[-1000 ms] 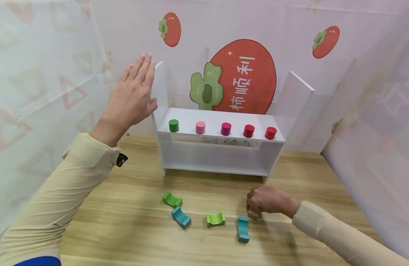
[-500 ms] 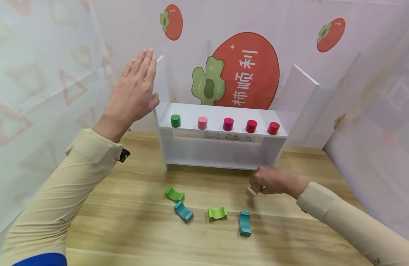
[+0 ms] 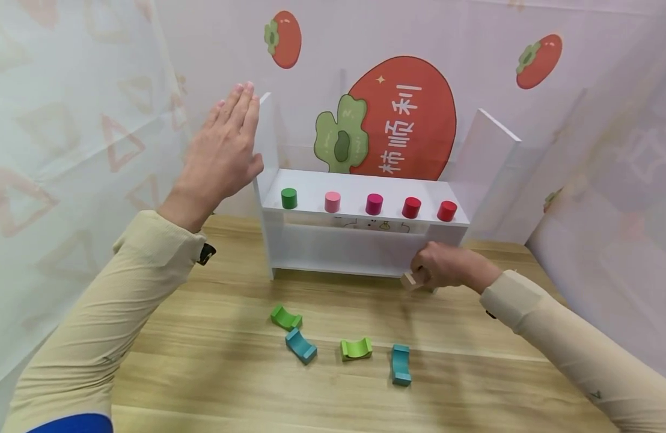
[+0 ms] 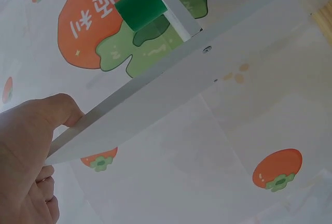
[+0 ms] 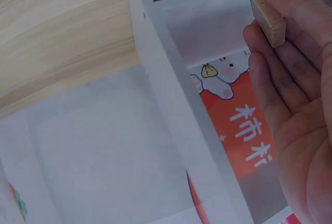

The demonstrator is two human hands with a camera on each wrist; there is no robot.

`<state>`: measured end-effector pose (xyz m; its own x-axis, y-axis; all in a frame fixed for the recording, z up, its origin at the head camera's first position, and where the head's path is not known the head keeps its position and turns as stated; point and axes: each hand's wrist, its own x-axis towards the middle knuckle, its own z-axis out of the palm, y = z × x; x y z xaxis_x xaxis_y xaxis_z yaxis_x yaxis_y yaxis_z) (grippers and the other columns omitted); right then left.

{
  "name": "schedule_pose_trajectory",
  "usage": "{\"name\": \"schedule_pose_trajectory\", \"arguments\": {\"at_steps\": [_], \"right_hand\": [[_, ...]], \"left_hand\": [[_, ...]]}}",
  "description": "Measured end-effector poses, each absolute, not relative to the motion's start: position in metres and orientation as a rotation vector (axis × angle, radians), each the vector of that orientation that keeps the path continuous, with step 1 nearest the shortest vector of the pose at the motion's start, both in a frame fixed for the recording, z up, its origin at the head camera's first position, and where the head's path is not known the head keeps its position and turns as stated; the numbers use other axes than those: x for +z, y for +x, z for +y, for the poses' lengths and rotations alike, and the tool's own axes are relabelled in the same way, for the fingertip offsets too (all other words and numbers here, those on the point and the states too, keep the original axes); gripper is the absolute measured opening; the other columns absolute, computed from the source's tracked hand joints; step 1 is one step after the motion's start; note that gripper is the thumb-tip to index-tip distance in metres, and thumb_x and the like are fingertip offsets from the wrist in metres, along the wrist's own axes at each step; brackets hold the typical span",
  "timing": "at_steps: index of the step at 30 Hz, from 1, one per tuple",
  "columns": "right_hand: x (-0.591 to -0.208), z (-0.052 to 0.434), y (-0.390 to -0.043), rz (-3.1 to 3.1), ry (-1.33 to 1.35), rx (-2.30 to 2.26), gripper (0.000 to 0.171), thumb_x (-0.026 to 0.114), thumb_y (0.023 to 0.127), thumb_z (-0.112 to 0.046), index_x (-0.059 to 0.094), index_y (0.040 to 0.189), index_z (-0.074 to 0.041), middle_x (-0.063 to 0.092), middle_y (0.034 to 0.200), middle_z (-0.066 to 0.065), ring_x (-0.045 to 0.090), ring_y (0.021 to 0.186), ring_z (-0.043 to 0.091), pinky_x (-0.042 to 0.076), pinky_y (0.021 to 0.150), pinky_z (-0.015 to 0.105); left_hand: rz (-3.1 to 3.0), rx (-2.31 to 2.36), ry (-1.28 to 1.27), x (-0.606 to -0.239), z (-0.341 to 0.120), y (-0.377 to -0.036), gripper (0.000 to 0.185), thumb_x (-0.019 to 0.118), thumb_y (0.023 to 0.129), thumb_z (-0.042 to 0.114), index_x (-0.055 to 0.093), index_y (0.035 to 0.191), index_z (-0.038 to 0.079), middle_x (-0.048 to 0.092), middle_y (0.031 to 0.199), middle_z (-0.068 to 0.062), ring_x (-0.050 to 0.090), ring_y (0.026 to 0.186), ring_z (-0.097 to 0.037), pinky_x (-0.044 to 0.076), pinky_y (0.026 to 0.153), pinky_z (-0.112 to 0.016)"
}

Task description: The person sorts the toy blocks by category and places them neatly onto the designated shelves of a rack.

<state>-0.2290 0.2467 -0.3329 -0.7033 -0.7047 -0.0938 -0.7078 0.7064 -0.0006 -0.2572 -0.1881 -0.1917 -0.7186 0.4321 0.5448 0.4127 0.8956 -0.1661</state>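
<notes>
My left hand [image 3: 222, 147] holds the left side panel [image 4: 135, 92] of a white shelf [image 3: 354, 249], thumb over its front edge and fingers along the outer face. At the shelf's lower right, my right hand [image 3: 453, 264] pinches a small plain wooden block [image 5: 268, 19] between thumb and fingers, in front of the bottom board. On the upper board stand a green cylinder [image 3: 289, 198], a pink cylinder [image 3: 332, 202], a magenta cylinder [image 3: 374, 204] and two red cylinders [image 3: 411, 207], spaced out in a row.
On the wooden table [image 3: 214, 373] before the shelf lie a green curved block [image 3: 286, 317], a blue curved block [image 3: 301, 346], a lime curved block [image 3: 356, 349] and a teal curved block [image 3: 401, 365]. A printed cloth [image 3: 484, 60] hangs behind.
My right hand has lifted the wooden block off the table near the teal curved block and carried it away from me to the shelf's lower right. My left hand keeps its hold on the panel.
</notes>
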Motion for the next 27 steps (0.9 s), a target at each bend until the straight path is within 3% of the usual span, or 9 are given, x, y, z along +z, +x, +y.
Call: {"name": "schedule_pose_trajectory", "arguments": {"at_steps": [3,6,10,15,23,27], "right_hand": [[-0.333,0.250,-0.234,2.838,-1.138,0.044,0.009,0.082,0.086,-0.006,0.081,0.087,-0.014,0.072,0.079,-0.004,0.058,0.067,0.008,0.055,0.058,0.022],[-0.336,0.253,-0.239,2.833,-1.087,0.017,0.013,0.078,0.087,-0.003,0.078,0.083,-0.015,0.068,0.075,-0.004,0.055,0.063,0.008,0.045,0.051,0.019],[-0.340,0.257,-0.245,2.847,-1.003,0.032,0.013,0.077,0.088,-0.003,0.078,0.084,-0.016,0.067,0.074,-0.005,0.054,0.061,0.007,0.043,0.052,0.018],[-0.346,0.259,-0.252,2.903,-1.091,0.067,0.019,0.074,0.087,-0.001,0.072,0.074,-0.014,0.060,0.065,-0.005,0.048,0.056,0.006,0.038,0.050,0.020],[-0.346,0.255,-0.259,2.948,-0.917,0.070,0.014,0.079,0.092,-0.012,0.076,0.079,-0.013,0.067,0.070,-0.005,0.053,0.062,0.010,0.047,0.059,0.025],[-0.348,0.253,-0.261,2.941,-0.868,0.079,0.020,0.079,0.094,-0.018,0.074,0.076,-0.012,0.063,0.065,-0.005,0.051,0.059,0.010,0.043,0.057,0.025]], "left_hand": [[-2.472,0.044,-0.606,-0.191,-0.186,-0.257,0.085,0.058,0.099,0.016,0.011,0.166,-0.007,0.005,0.178,-0.020,0.007,0.167,-0.036,0.009,0.136,-0.050],[-2.472,0.045,-0.613,-0.191,-0.185,-0.258,0.085,0.058,0.099,0.016,0.011,0.166,-0.007,0.006,0.178,-0.021,0.007,0.167,-0.036,0.009,0.137,-0.050],[-2.460,0.038,-0.622,-0.193,-0.185,-0.259,0.084,0.058,0.099,0.015,0.012,0.166,-0.008,0.007,0.178,-0.021,0.009,0.167,-0.036,0.010,0.136,-0.050],[-2.450,0.030,-0.624,-0.194,-0.186,-0.259,0.084,0.057,0.098,0.014,0.012,0.166,-0.008,0.008,0.178,-0.022,0.009,0.167,-0.036,0.011,0.136,-0.051],[-2.453,0.042,-0.615,-0.193,-0.186,-0.260,0.085,0.059,0.099,0.015,0.012,0.166,-0.008,0.007,0.178,-0.022,0.008,0.167,-0.036,0.010,0.136,-0.051],[-2.456,0.035,-0.610,-0.193,-0.187,-0.258,0.087,0.061,0.098,0.014,0.012,0.166,-0.008,0.007,0.178,-0.022,0.008,0.167,-0.036,0.011,0.136,-0.051]]}}
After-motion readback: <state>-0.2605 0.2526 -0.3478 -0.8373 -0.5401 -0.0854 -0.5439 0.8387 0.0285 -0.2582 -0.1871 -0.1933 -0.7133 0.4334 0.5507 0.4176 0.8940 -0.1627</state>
